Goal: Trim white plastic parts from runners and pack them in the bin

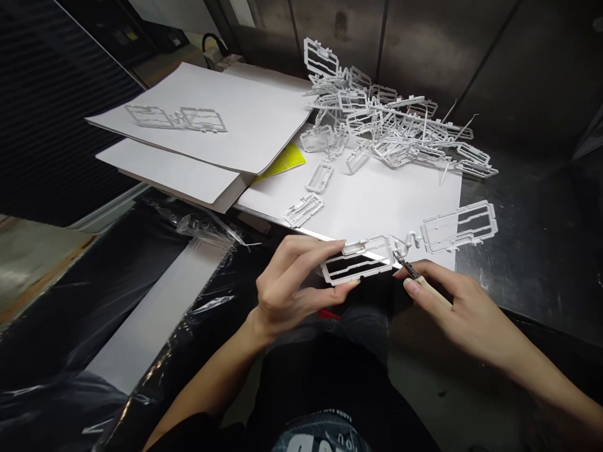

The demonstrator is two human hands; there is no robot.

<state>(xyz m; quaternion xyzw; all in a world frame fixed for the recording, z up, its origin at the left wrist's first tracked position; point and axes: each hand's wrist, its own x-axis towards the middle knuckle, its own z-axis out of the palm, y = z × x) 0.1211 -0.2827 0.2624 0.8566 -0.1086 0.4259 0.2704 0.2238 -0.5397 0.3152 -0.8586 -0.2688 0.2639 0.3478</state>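
Observation:
My left hand point(287, 282) pinches the left frame of a white plastic part point(358, 263), two rectangular frames joined by a wavy runner. The other frame point(459, 227) sticks out to the right over the white sheet point(377, 201). My right hand point(452, 301) grips a thin knife-like tool point(409, 269). The tool's dark tip touches the runner just right of the held frame.
A tangled heap of the same white frames point(391, 125) lies at the back of the sheet. A few single frames point(304, 209) lie loose near its front. More paper sheets point(211, 119) at left carry one paired part point(176, 117). Black plastic film point(94, 326) is at lower left.

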